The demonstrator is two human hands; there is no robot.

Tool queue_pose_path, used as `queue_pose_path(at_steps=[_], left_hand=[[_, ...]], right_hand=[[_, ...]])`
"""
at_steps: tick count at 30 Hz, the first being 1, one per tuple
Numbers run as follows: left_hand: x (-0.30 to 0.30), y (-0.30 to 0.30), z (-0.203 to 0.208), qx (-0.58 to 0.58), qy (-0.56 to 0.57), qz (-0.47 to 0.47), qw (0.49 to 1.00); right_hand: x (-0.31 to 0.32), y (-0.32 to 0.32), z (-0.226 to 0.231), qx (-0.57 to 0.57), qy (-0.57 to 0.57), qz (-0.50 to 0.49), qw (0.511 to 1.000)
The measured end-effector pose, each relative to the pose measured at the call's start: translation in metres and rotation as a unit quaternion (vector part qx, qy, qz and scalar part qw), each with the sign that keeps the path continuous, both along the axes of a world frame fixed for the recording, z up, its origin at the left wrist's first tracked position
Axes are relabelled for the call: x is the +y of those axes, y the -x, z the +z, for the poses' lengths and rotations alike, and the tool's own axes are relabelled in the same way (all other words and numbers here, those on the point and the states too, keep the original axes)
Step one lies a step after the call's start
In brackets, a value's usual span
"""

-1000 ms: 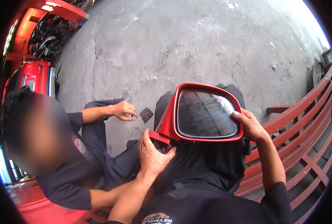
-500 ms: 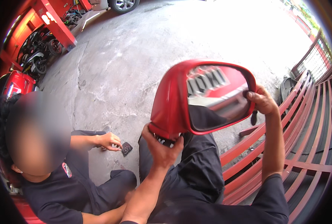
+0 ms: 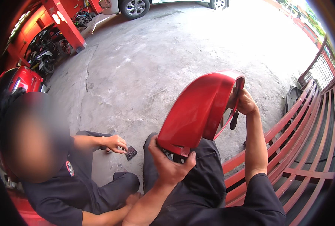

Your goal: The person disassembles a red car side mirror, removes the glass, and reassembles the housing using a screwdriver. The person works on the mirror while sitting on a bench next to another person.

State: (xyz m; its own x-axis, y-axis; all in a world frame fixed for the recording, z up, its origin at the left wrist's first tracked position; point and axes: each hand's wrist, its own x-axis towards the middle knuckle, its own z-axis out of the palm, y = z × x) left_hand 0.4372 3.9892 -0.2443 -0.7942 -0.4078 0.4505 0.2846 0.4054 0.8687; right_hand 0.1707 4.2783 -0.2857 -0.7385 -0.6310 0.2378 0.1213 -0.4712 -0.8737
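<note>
Fingers (image 3: 155,147) of the left hand (image 3: 171,170) pinch the red mirror (image 3: 195,111) at its bottom; the right hand (image 3: 246,103) pinches its rim. It looks hard, maybe slippery, best held at both ends.

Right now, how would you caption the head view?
Red mirror, left hand gripping its base, right hand its rim, beside a co-worker.

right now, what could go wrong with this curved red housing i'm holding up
The glossy red curved side-mirror housing might slip from the left grip or right grip and chip on the rough grey concrete floor. The rounded black handle hanging close to its rim could perhaps scratch the paint.
</note>
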Motion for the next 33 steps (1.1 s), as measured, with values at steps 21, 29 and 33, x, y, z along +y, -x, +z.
queue_pose_path(at_steps=[21,29,33], left_hand=[[-0.044,0.026,-0.002,-0.074,-0.08,0.004,0.994],[-0.053,0.024,-0.002,-0.037,-0.026,0.016,0.999],[-0.065,0.024,-0.006,-0.041,0.033,0.059,0.997]], right_hand=[[-0.02,-0.01,-0.015,-0.058,-0.13,-0.103,0.984],[-0.056,0.005,-0.017,-0.128,-0.083,-0.058,0.987],[-0.074,0.014,-0.017,-0.115,-0.093,-0.052,0.988]])
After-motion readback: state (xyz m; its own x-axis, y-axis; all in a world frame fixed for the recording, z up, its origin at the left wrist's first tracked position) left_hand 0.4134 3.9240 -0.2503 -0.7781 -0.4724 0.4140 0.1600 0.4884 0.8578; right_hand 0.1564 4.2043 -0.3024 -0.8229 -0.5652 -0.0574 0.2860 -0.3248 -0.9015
